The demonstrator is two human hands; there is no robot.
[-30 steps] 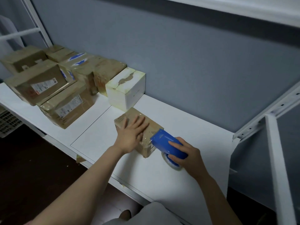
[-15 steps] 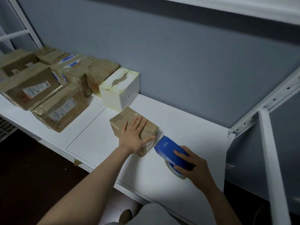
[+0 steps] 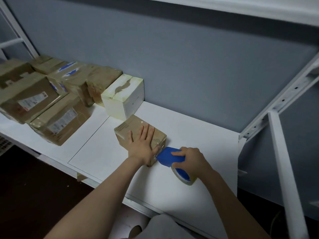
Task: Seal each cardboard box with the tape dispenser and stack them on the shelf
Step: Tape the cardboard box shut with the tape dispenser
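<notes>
**Taping up the little box on the shelf**

So I'm standing right next to this white shelf (image 3: 198, 131). The small cardboard box (image 3: 126, 129) sits on the shelf board toward the front edge, just in front of a white box (image 3: 123, 100). The two corners are really close, and I can't tell if they actually touch. There's some shiny clear tape on the top of the small one.

The left hand (image 3: 142, 147) lies flat on top of the small cardboard box. Its fingers are straight and a bit spread, with the thumb out by the near right edge, so it's pressing down and not gripping. The right hand (image 3: 191, 158) is wrapped around the blue tape dispenser (image 3: 166, 156), fingers curled over its top. The dispenser's front end is right up against the box's right side, low down, next to the left thumb. The tape roll (image 3: 183, 175) hangs at the back of the dispenser under the right hand. Its lower edge is down by the shelf board, and I can't tell if it's resting on it.

Off to the left there's a bunch of brown boxes (image 3: 60, 121) pushed together. A few lean on each other, several have shipping labels and glossy tape, and a couple have blue marks. Behind everything is a grey wall (image 3: 172, 57), and on the right a white metal post (image 3: 286, 178) with a slanted brace. Below the shelf's front edge is a dark floor (image 3: 25, 187).
</notes>
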